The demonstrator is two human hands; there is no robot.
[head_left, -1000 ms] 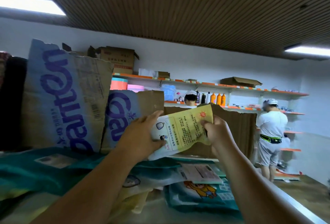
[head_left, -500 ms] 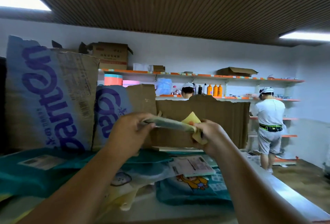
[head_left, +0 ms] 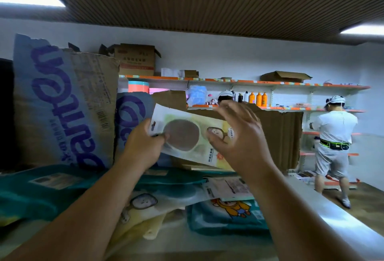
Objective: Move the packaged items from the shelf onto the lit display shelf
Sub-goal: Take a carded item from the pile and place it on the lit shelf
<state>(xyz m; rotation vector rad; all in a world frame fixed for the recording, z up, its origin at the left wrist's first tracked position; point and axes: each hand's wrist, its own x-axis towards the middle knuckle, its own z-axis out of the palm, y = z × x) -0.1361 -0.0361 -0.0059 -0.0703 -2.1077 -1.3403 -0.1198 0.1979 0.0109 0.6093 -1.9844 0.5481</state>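
My left hand [head_left: 143, 146] grips a flat yellow-and-white packet [head_left: 187, 136] by its left end, front face toward me, showing a round brown item behind a clear window. My right hand [head_left: 241, 138] hovers in front of the packet's right half with fingers spread, holding nothing. Below my arms, more flat packets lie in a loose pile on the shelf top [head_left: 207, 246]: teal ones [head_left: 47, 194], a pale yellow one [head_left: 145, 215] and a teal one with an orange cartoon figure [head_left: 230, 213].
Torn cardboard boxes with purple lettering [head_left: 62, 102] stand behind the pile, and a brown cardboard sheet [head_left: 278, 136] stands further right. Orange-edged wall shelves [head_left: 249, 83] hold bottles and boxes. A person in white [head_left: 332, 142] stands at those shelves on the right; another head shows behind the cardboard.
The packet has been flipped from its yellow printed back, through edge-on, to its windowed front. My right hand has let go of it and opened; my left hand still holds it.
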